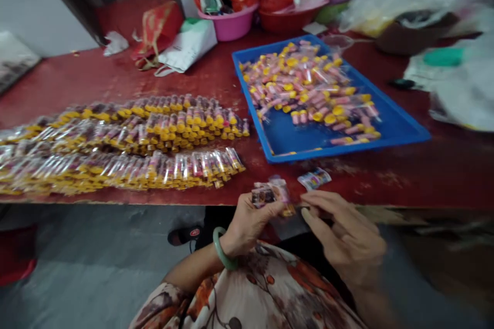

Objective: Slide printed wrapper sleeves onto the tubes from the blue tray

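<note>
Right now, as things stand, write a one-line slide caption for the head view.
Left hand holding small items, right hand close by, before a blue tray of pink-and-yellow pieces.

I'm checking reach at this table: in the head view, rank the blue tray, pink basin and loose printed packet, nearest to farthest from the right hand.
From the right hand:
1. Printed packet, just ahead of it.
2. Blue tray, just past the packet.
3. Pink basin, far back, to the left.

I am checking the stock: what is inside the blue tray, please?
The blue tray holds a heap of pink tubes with yellow ends; what lies under the heap is hidden.
</note>
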